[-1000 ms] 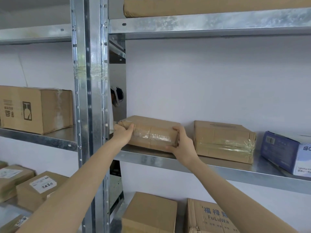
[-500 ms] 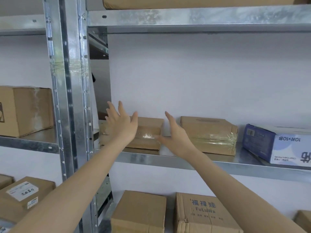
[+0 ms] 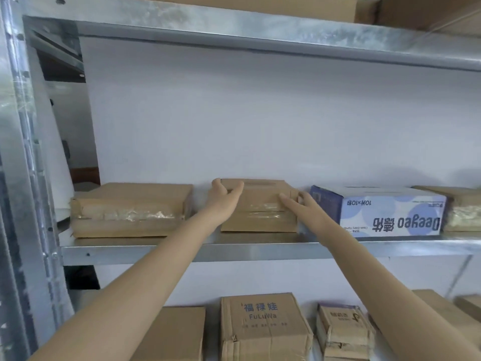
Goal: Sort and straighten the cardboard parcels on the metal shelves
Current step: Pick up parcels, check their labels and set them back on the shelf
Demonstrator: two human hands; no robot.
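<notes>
- Cardboard in hand: the middle parcel [image 3: 259,204] sat at the back of the metal shelf [image 3: 182,250], near the centre of the view, with both hands on it.
- The left hand [image 3: 224,197] gripped the parcel's top corner at its 9 o'clock end, thumb and fingers curled over the edge.
- The right hand [image 3: 299,204] lay at the 3 o'clock end, fingers fairly straight against the front face. As far as could be seen, it pressed rather than wrapped.
- Done, by the look of it: the left parcel [image 3: 130,209], at 9 o'clock from the middle one, sat square to the shelf edge.
- Left to do, I judged: this parcel, then the blue box [image 3: 377,212] just beside it at 3 o'clock, print upside down, and the far parcel [image 3: 466,209] beyond.
- More waited at 6 o'clock, among them the printed box [image 3: 263,327] one level down.
- Half a second before, both hands had hung spread and empty in front of the left parcel. They had since moved one parcel along, toward 3 o'clock.
</notes>
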